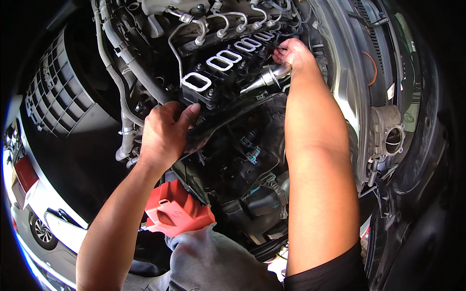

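Head camera view, looking down into an open car engine bay. At the centre lies a black intake manifold [228,72], set on a slant, with a row of white-rimmed oval ports running from lower left to upper right. The left hand [162,133] rests on the near, lower-left edge of the manifold, fingers curled over the black plastic and thumb pointing up toward the nearest port; it grips that edge. The right hand [291,53] reaches to the far upper-right end of the manifold, fingers pinched together on something small and dark there; what they pinch is too small to make out. Just below the right hand, a shiny metal cylindrical part [267,77] points down and to the left.

Thin metal fuel lines [213,22] curve above the manifold. A thick black hose [128,63] runs down the left side. Below the left forearm sits a red plastic cover [177,211], with grey cloth [208,259] just under it. At the right, a round metal throttle body [388,133] sits beside the bay's edge. A white car [43,213] shows at the lower left.
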The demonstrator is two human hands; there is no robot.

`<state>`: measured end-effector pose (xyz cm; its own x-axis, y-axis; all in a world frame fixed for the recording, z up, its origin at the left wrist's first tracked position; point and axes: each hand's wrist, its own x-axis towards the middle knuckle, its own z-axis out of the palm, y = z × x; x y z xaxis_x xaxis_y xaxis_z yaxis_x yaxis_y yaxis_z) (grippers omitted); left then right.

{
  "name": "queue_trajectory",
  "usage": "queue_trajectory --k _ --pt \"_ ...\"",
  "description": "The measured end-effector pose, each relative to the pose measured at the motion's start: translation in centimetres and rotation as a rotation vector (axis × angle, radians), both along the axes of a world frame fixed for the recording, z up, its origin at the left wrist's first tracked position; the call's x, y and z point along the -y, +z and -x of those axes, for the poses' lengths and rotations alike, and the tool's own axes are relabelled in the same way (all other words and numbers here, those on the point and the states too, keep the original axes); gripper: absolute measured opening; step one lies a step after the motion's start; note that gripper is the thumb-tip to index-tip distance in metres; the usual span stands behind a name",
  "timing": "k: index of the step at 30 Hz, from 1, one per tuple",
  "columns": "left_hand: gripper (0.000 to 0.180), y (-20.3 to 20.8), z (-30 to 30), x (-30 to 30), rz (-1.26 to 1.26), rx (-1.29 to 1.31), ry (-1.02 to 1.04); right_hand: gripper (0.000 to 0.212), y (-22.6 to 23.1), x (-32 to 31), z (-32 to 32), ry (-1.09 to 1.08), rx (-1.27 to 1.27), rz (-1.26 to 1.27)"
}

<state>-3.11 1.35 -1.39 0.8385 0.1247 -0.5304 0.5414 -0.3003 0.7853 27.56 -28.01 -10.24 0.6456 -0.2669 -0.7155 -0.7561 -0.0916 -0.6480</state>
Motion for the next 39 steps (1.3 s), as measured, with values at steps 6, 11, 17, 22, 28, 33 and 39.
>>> queue_trajectory --k 6,11,17,22,28,33,39 --pt "0.050 -0.7 -0.3 0.1 0.074 -0.009 0.042 0.031 1.0 -0.7 0.2 0.060 -0.075 -0.042" --pt "0.055 -0.9 -0.3 0.0 0.040 -0.038 -0.017 0.038 1.3 -0.8 0.7 0.111 -0.080 -0.113" --pt "0.053 0.0 -0.6 0.0 -0.009 -0.119 -0.074 0.033 1.2 -0.8 0.9 0.105 -0.037 -0.108" --pt "0.059 0.6 -0.7 0.3 0.108 0.001 -0.008 0.019 0.1 -0.7 0.8 0.083 0.052 -0.004" --pt "0.058 0.7 -1.1 -0.2 0.231 -0.088 -0.019 0.013 -0.6 -0.5 0.5 0.092 0.092 0.029" --pt "0.057 0.3 -0.7 0.3 0.275 -0.143 0.060 0.009 -0.2 -0.9 0.2 0.319 0.004 0.243" --pt "0.060 -0.8 -0.6 0.2 0.229 -0.076 0.021 0.043 -0.3 -1.5 -0.4 0.665 -0.017 0.707"
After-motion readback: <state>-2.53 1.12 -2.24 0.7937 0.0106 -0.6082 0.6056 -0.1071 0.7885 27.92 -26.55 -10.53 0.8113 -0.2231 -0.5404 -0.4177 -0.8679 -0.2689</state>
